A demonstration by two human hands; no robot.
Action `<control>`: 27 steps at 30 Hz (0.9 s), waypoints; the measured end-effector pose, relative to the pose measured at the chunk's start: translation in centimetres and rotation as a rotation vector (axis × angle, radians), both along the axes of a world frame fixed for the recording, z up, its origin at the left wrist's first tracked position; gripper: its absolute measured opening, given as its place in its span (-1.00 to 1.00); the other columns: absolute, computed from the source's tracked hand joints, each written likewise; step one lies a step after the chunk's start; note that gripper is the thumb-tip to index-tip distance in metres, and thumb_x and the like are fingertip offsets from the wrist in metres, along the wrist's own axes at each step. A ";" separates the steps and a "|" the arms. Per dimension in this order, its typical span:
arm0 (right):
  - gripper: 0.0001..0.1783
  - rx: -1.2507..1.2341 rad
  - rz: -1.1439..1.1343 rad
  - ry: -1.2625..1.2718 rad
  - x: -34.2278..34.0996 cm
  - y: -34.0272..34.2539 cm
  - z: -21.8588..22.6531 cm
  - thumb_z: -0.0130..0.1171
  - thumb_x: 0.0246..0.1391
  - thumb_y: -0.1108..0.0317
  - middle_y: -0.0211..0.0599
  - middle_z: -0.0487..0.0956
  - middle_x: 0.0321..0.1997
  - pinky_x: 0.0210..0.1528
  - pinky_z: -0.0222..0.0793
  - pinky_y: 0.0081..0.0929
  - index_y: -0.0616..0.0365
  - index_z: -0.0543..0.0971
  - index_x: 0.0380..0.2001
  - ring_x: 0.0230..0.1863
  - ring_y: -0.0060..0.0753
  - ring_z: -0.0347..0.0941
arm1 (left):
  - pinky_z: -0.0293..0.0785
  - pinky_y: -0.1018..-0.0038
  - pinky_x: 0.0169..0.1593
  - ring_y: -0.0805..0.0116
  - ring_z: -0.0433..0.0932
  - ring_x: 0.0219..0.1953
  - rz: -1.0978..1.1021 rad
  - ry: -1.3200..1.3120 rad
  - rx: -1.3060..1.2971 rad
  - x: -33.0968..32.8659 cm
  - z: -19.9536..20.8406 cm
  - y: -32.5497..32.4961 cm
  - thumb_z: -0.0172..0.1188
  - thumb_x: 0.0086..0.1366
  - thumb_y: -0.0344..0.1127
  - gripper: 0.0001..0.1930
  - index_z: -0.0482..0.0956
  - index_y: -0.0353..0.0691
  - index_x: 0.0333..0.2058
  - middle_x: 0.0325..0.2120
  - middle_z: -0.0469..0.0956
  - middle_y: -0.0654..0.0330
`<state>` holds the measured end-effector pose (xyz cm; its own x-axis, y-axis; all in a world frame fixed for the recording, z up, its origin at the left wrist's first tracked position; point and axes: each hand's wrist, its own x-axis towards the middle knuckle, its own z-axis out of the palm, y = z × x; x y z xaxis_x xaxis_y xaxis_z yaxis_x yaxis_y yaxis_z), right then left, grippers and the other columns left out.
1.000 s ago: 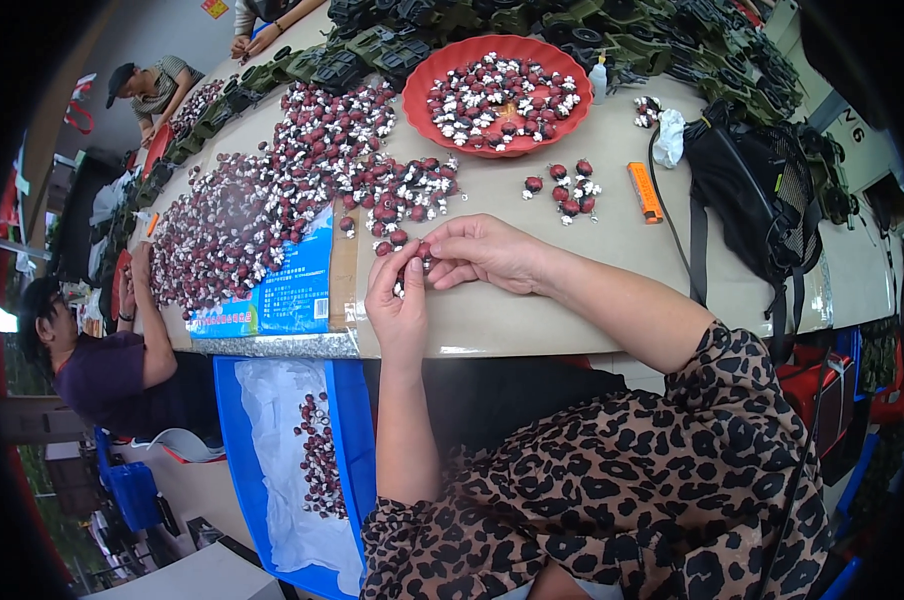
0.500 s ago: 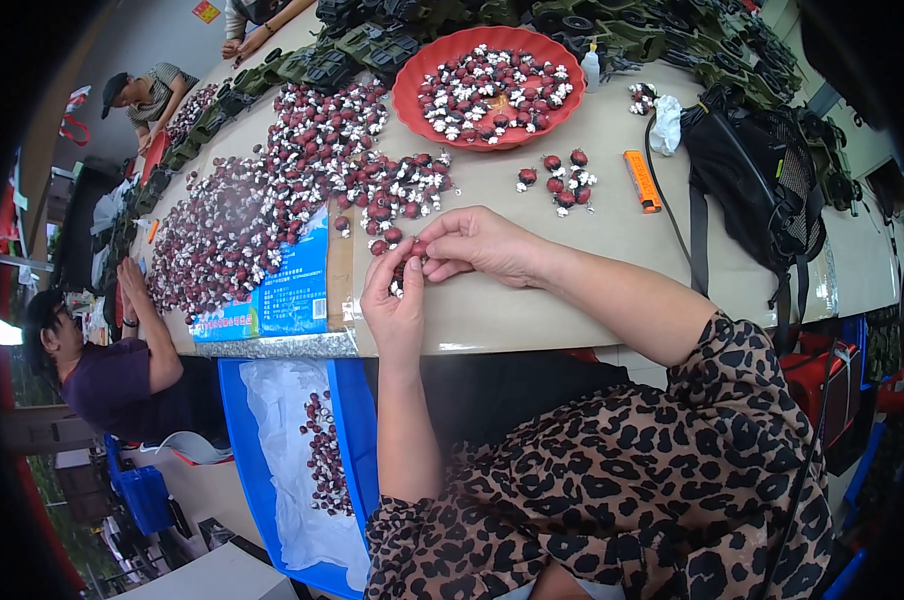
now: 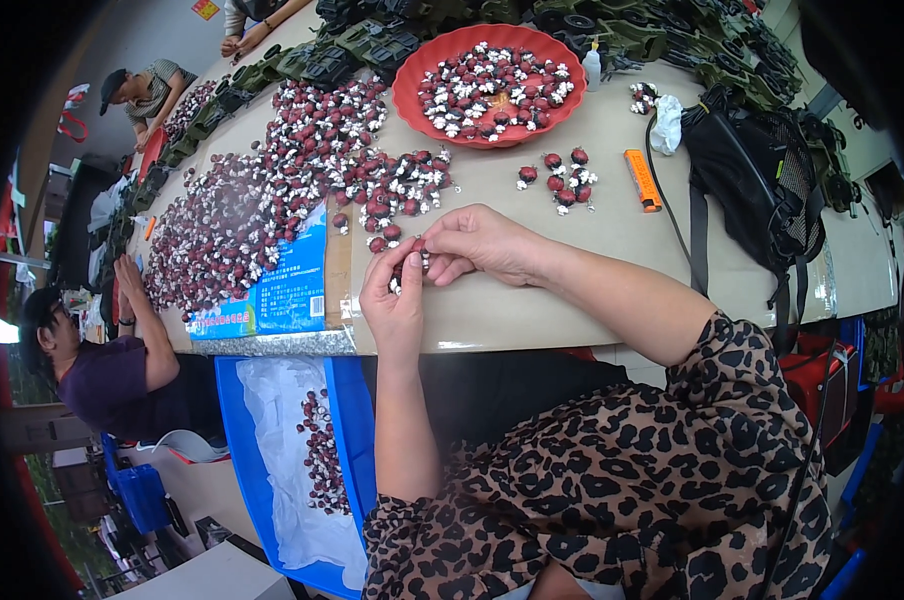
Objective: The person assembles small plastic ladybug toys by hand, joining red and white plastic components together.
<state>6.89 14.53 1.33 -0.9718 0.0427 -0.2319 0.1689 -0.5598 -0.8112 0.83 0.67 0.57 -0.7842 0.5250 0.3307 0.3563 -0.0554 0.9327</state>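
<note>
Thumb and fingers of the left hand (image 3: 394,308) pinched a small dark-red piece (image 3: 419,245), and I saw the right hand (image 3: 487,245) pinching it too, thumb against forefinger, so the two hands met over it. It was held just in from the near edge of the surface (image 3: 532,322). Black-and-white bits (image 3: 396,287) showed beside the left thumb; I could not tell whether they belonged to the same piece. Loose red-and-white pieces (image 3: 392,232) lay just beyond the hands, at the tip of a broad heap (image 3: 232,220) that spread toward the left edge, partly over a blue printed sheet (image 3: 297,285). Toward the far edge I had a red scalloped bowl (image 3: 407,105) holding similar pieces, with a small white bottle (image 3: 592,70) just beside it and olive-green toy vehicles (image 3: 372,50) along that edge. Toward the right end lay a small cluster of pieces (image 3: 560,184), then an orange oblong thing (image 3: 642,182) and a black bag (image 3: 757,190). Past the near edge, lower down, a blue bin (image 3: 360,440) held more pieces on white lining (image 3: 277,470). By the near left corner I could see a co-worker in a purple top (image 3: 112,380), hands close together.
</note>
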 end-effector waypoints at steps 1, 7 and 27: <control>-0.79 0.001 0.000 -0.001 0.0 0.1 0.0 -0.03 0.03 0.40 -0.25 0.49 -0.49 -0.39 0.47 -0.66 0.37 0.42 -0.33 -0.50 -0.54 0.47 | 0.29 0.62 -0.19 0.50 0.40 -0.31 -0.002 -0.012 0.005 0.1 0.1 0.0 0.07 0.13 -0.48 -0.86 0.50 -0.37 -0.32 -0.38 0.45 0.19; -0.79 -0.014 0.019 -0.010 -0.2 0.1 -0.4 -0.03 0.03 0.39 -0.26 0.49 -0.50 -0.42 0.47 -0.66 0.36 0.43 -0.34 -0.51 -0.56 0.47 | 0.29 0.64 -0.22 0.52 0.39 -0.33 -0.011 0.006 -0.001 0.1 0.2 0.0 0.09 0.12 -0.47 -0.88 0.51 -0.36 -0.34 -0.40 0.45 0.21; -0.79 0.087 0.049 -0.013 -0.1 0.0 0.0 -0.02 0.05 0.37 -0.31 0.46 -0.44 -0.45 0.43 -0.70 0.29 0.39 -0.27 -0.52 -0.60 0.43 | 0.18 0.61 -0.65 0.46 0.30 -0.56 -0.185 -0.910 0.955 -4.4 -0.2 -11.3 -0.06 0.19 -0.24 -0.73 0.38 -0.15 -0.14 -0.41 0.43 0.22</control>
<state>6.74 14.50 1.35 -0.9702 0.0160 -0.2417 0.2049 -0.4779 -0.8542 -3.60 -10.65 0.32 -0.8634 0.5038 0.0256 -0.4527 -0.7962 0.4014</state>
